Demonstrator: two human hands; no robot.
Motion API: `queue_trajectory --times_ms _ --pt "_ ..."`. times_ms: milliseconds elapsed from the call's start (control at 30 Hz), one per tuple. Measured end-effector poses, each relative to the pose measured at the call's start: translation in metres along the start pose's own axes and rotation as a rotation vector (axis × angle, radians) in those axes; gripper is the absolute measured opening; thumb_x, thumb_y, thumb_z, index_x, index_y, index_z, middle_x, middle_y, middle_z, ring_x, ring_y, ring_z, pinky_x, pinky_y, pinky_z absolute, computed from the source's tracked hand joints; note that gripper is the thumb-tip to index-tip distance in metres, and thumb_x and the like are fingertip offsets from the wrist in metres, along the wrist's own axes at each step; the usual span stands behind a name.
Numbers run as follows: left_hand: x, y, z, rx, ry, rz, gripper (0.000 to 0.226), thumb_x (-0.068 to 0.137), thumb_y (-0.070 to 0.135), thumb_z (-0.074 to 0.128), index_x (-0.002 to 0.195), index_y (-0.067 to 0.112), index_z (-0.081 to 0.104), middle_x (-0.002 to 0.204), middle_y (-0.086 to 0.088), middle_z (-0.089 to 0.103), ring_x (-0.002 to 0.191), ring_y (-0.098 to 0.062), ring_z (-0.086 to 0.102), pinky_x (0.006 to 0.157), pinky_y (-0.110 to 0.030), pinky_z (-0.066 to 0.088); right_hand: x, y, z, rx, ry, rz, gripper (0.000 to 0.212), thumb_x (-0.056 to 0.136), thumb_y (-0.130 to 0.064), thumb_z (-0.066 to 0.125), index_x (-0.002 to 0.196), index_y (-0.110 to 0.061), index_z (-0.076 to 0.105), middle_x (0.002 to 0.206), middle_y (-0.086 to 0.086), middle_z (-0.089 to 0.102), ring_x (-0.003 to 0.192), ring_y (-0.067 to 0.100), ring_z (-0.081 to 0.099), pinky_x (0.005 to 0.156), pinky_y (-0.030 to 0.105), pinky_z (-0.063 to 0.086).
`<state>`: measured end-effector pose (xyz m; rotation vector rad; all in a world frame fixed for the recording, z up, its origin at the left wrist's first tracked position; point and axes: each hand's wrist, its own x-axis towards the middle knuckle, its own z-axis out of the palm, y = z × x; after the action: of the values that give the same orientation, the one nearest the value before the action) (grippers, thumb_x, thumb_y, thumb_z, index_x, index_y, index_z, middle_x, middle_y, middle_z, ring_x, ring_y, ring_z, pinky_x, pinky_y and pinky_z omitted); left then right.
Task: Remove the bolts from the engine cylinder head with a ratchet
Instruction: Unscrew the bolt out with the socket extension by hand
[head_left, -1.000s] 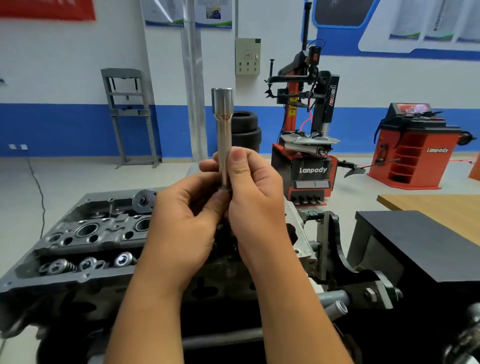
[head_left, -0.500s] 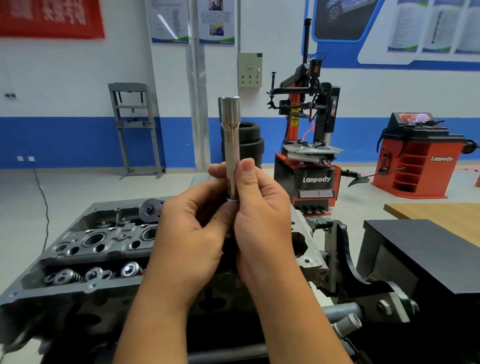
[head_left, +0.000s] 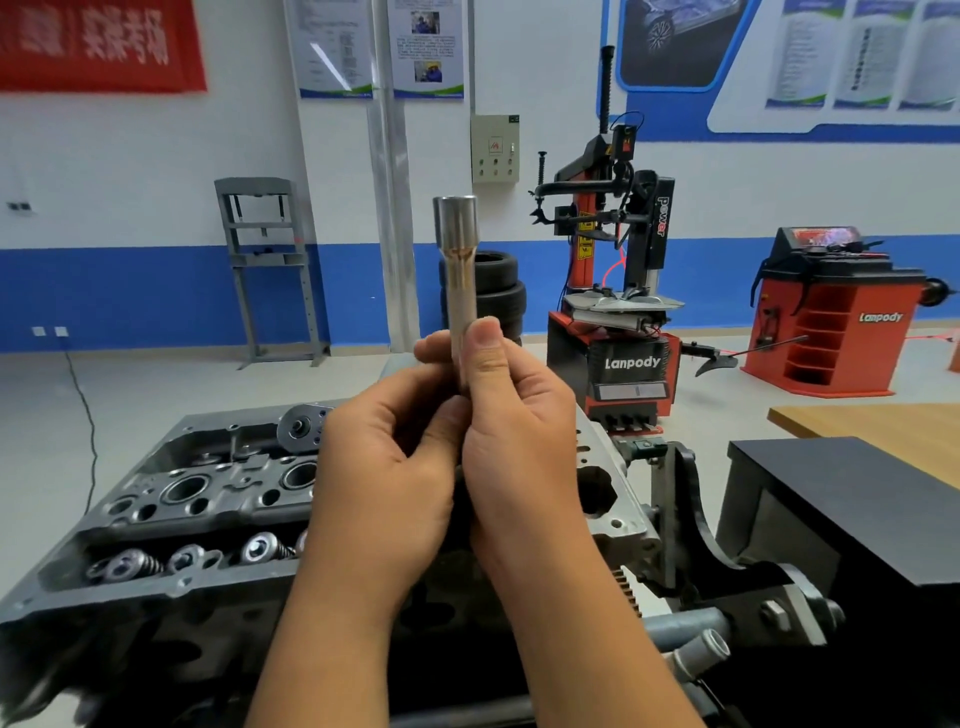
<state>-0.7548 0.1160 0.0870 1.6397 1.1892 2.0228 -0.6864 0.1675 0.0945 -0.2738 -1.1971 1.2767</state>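
Since the earlier frames, both hands and the tool they hold keep the same pose; only the view has shifted, so the wall posters sit lower and the engine appears lower in frame.

Item: long polished steel deep socket (head_left: 460, 280), upright, wider cup end on top, narrow shank running down into the grip. Lower end hidden between the hands; whether a ratchet is attached there cannot be told.

Grip, right hand (head_left: 519, 431): fingers curled round the shank, thumb pressed flat against its near side, fingertips showing on the far left of the shank.

Grip, left hand (head_left: 387, 467): fingers curled inward toward the shank's lower part, thumb meeting the right hand just below the right thumb. It appears to pinch the hidden lower end.

Below and behind the grip: grey cast-metal engine cylinder head (head_left: 197, 499) with round bores on its upper face and a row of valve springs (head_left: 192, 558) along the near left edge. Bolts are not clearly distinguishable.

Right of and below the grip: black steel engine stand bracket (head_left: 685, 525). Beyond it, a black box (head_left: 852, 499) and a wooden tabletop (head_left: 878, 431).

Beyond the grip, on the floor: stacked black tyres (head_left: 498, 291), a red-and-black tyre changer marked "Lanpody" (head_left: 623, 322), a red wheel balancer (head_left: 836, 312), and a grey steel press frame (head_left: 270, 265) to the far left.
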Motion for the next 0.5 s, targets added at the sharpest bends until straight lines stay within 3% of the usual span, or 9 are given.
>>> queue_trajectory --times_ms 167,233,333,433,500 --pt "-0.002 -0.001 0.002 -0.005 0.081 0.027 0.031 0.089 -0.002 0.076 0.100 0.027 0.079 0.094 0.008 0.081 0.091 -0.010 0.078 0.080 -0.022 0.061 -0.003 -0.002 -0.002 0.044 -0.012 -0.010 0.028 0.081 -0.035 0.083 0.093 -0.013 0.069 0.088 0.018 0.075 0.077 0.028 0.071 0.080 0.056 0.062" --pt "-0.003 0.001 0.002 0.022 0.016 0.027 0.030 0.095 -0.001 0.070 0.105 0.026 0.080 0.097 0.007 0.081 0.095 -0.012 0.078 0.081 -0.027 0.063 -0.001 -0.004 -0.005 0.018 -0.027 -0.025 0.028 0.083 -0.030 0.081 0.090 -0.005 0.071 0.077 0.016 0.067 0.073 0.025 0.063 0.074 0.051 0.059" --pt "-0.001 0.005 0.000 0.039 -0.110 0.001 0.028 0.106 0.013 0.057 0.113 0.029 0.078 0.103 0.005 0.080 0.102 -0.014 0.076 0.088 -0.034 0.063 0.003 -0.010 -0.012 -0.056 -0.090 -0.044 0.038 0.088 -0.035 0.076 0.091 0.002 0.070 0.080 0.012 0.062 0.077 0.020 0.058 0.072 0.039 0.052" --pt "0.004 0.006 -0.004 0.067 -0.104 0.026 0.032 0.104 0.009 0.060 0.113 0.035 0.076 0.107 0.011 0.079 0.106 -0.010 0.074 0.094 -0.026 0.059 0.003 -0.012 -0.013 -0.036 -0.153 0.017 0.040 0.083 -0.050 0.071 0.094 -0.013 0.079 0.089 0.008 0.074 0.086 0.017 0.071 0.083 0.034 0.061" --pt "0.004 0.004 -0.004 0.060 -0.033 0.023 0.037 0.098 0.003 0.068 0.105 0.038 0.077 0.102 0.012 0.080 0.101 -0.008 0.075 0.089 -0.022 0.059 0.001 -0.010 -0.009 -0.030 -0.161 0.051 0.037 0.081 -0.054 0.070 0.098 -0.023 0.079 0.092 0.004 0.076 0.091 0.019 0.073 0.090 0.042 0.062"
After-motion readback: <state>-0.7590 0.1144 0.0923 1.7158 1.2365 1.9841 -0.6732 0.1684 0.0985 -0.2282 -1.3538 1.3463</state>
